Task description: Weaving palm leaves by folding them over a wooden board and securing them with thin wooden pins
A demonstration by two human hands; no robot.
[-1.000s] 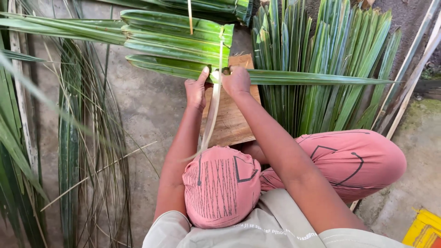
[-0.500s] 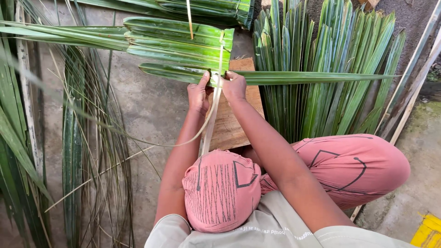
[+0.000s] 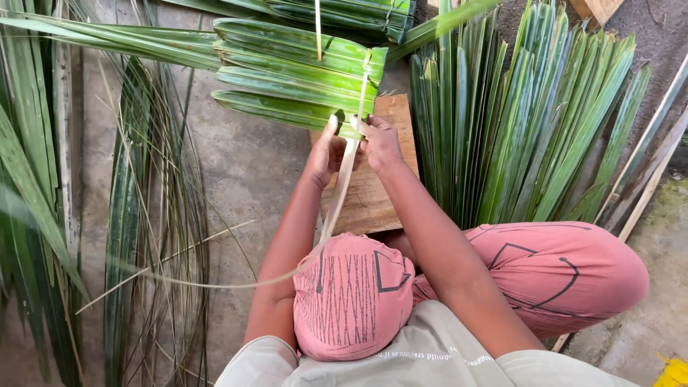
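A row of folded green palm leaves (image 3: 294,72) lies side by side above a wooden board (image 3: 373,201), with a thin pale stick (image 3: 318,29) running across them. My left hand (image 3: 326,154) pinches the folded end of the nearest leaf (image 3: 279,107). My right hand (image 3: 380,143) grips the same fold from the right. A long pale strip (image 3: 342,190) runs from the fold down between both hands toward my pink-trousered knee (image 3: 351,294).
A fan of loose green palm leaves (image 3: 530,129) lies at the right beside my other knee (image 3: 559,272). Thin leaf ribs and narrow fronds (image 3: 136,229) cover the concrete floor (image 3: 244,165) at the left. Wooden slats (image 3: 652,179) lean at the far right.
The long leaf that stretched rightward across the fanned pile is now folded back, ending at my hands. Both hands moved slightly up toward the leaf row.
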